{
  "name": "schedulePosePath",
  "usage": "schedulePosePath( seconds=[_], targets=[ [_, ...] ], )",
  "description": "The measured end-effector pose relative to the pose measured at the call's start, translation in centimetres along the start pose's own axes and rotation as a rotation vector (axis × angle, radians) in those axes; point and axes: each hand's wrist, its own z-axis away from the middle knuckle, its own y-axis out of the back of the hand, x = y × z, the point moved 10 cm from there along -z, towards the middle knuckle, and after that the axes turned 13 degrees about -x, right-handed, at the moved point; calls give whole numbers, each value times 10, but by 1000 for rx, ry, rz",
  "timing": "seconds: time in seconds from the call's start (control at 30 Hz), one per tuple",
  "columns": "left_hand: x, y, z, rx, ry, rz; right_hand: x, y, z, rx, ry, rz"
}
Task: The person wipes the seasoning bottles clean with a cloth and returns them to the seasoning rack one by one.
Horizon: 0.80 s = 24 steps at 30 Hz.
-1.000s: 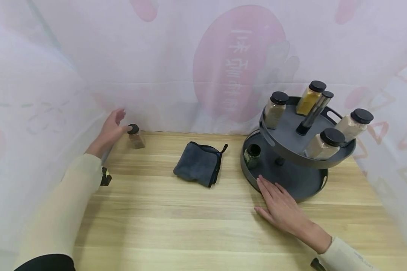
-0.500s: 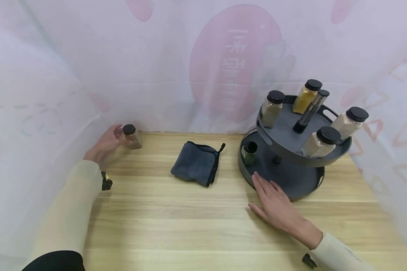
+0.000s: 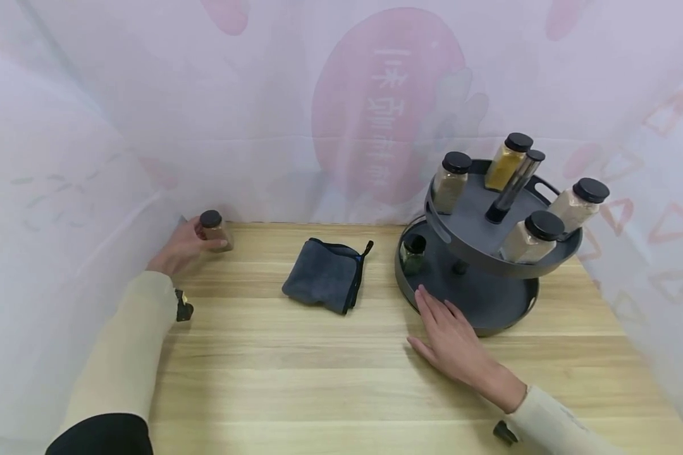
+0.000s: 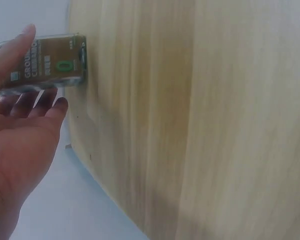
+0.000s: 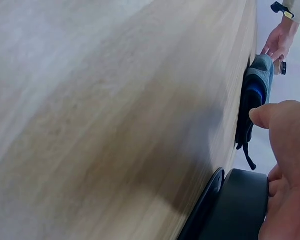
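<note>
A ground cinnamon jar [image 4: 52,60] with a black lid stands at the table's far left, near the wall sheet; its label shows in the left wrist view. My left hand [image 3: 182,248] grips it, thumb across the label and fingers round the other side, partly hidden. On the right stands a dark grey two-tier spice rack [image 3: 478,265]. My right hand [image 3: 460,354] lies with straight fingers against the rim of its lower tray, thumb spread; the right wrist view shows fingers touching the tray's wall [image 5: 240,205].
A folded grey cloth [image 3: 324,276] lies mid-table. Several black-lidded spice jars stand on the upper tray, among them a yellow one [image 3: 504,167]; a green-filled jar [image 3: 413,256] is on the lower tray. A printed sheet [image 3: 250,126] hangs behind and along both sides.
My left hand has come down from above the cinnamon jar's lid to its side and closed round it. The right hand has stayed at the rack's lower rim; the view has shifted slightly.
</note>
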Motion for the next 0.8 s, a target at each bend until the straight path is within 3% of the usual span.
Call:
schedulePosePath(
  seconds=[0.2,0.63,0.8],
  targets=[
    [-6,0,0,31,63,-74,-2,1,-5,23,-16,4],
    [-7,-2,5,93,8,-130,-4,-1,-17,-26,-86,26],
    [1,-7,8,101,-3,-143,-4,-5,-22,-41,-118,6]
  ],
)
